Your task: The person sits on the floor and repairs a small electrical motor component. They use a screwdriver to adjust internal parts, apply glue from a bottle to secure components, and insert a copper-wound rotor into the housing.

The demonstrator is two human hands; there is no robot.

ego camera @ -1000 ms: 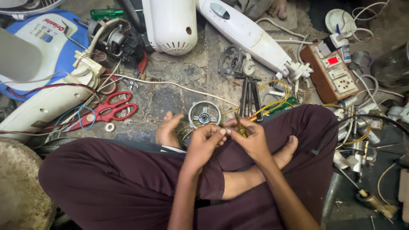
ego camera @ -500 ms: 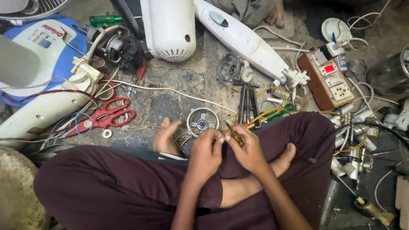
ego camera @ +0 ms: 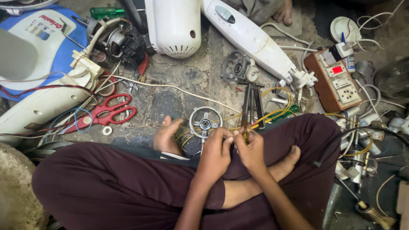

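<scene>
Both hands stayed together over the lap; left hand and right hand pinched a small yellow wire, beside the ring. Little changed: work continuing.

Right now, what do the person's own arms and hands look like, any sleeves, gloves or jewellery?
Both forearms are bare, with no sleeves reaching into view. The left hand and right hand wear no gloves, and no rings, bracelets or watch show. The only clothing visible is loose dark maroon trousers over the crossed legs.
</scene>
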